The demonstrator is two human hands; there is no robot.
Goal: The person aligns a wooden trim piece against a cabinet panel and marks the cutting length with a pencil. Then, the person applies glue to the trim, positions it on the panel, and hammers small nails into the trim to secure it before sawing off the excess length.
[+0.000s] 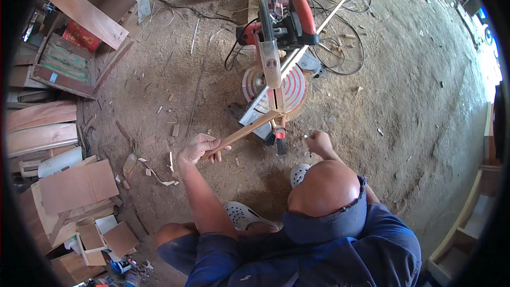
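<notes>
My left hand (201, 148) is closed around the near end of a narrow wooden strip (247, 130). From there the strip slants up to the right, and its far end overlaps the front of the mitre saw's round table (295, 87) in this view. The red and black mitre saw (273, 26) stands on the ground with its head raised. To the right of the saw's front handle (280, 143), my right hand (319, 143) is curled shut. A small white tip shows at its fingers, but the thing itself is mostly hidden.
A long pale batten (334, 13) runs from behind the saw toward the upper right. Black cables (356, 64) loop beside it. Wooden boards and panels (79, 186) are piled along the left. Sawdust and offcuts litter the dirt floor. A wooden frame (462, 228) stands at the right edge.
</notes>
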